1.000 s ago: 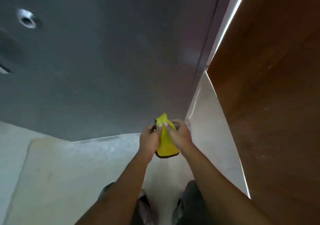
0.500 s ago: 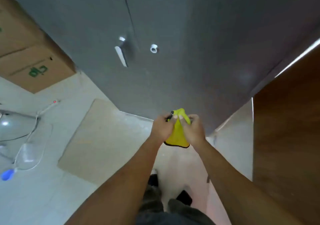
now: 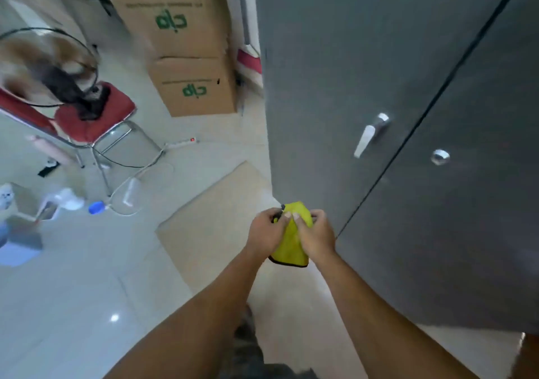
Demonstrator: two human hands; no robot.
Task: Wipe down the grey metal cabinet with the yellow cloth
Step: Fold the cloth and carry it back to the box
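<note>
The yellow cloth [image 3: 293,243], edged in black, hangs bunched between both hands in front of me. My left hand [image 3: 265,231] pinches its top left and my right hand [image 3: 316,234] grips its top right, thumbs meeting on the fabric. The grey metal cabinet [image 3: 364,57] stands just beyond and to the right, its two doors closed. A silver lever handle [image 3: 370,135] sits on the left door and a round lock [image 3: 439,156] on the right door. The cloth is near the cabinet's lower left corner, not touching it.
Two stacked cardboard boxes [image 3: 186,54] stand left of the cabinet. A red chair [image 3: 93,116] with a fan [image 3: 43,66] on it is at the left. A power strip [image 3: 180,143], cables and a small bottle [image 3: 96,207] lie on the tiled floor. A beige mat [image 3: 215,218] lies at the cabinet's foot.
My view has swung left, bringing the boxes, chair and floor clutter into sight and losing the wooden panel on the right. Both hands keep the same hold on the cloth.
</note>
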